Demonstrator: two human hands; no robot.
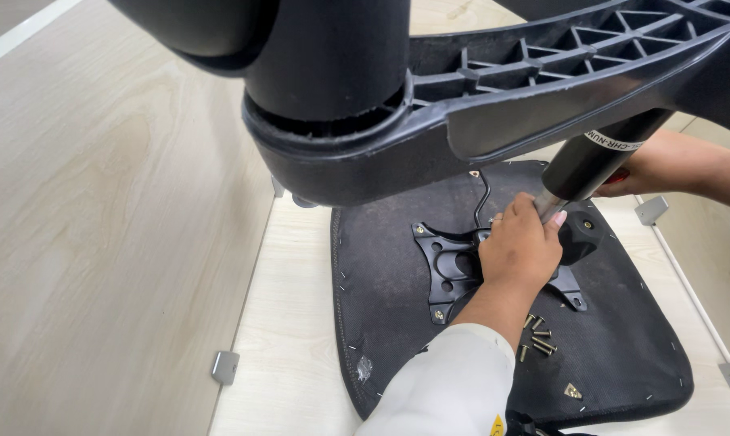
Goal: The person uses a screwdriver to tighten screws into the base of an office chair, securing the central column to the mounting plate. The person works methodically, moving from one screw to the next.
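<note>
1. Far left, the desk is pale wood; a lighter board lies on it with a grey bracket at its near-left corner.
2. The seat lies upside down on that board, black underside up, so the plate bolted to it faces you.
3. Above it, close to the camera, the chair base hangs tipped over, its ribbed legs spreading right; that puts its gas cylinder slanting down towards the plate.
4. Your left hand, in a white sleeve, rests on the plate's middle, fingers curled at the cylinder's thin metal tip, seemingly steadying it; whether it grips the rod I cannot tell.
5. Loose bolts lie on the seat just near of the plate, within easy reach.
6. Your right hand comes in from the far right behind the cylinder; it is mostly hidden, so its grip cannot be told.
</note>
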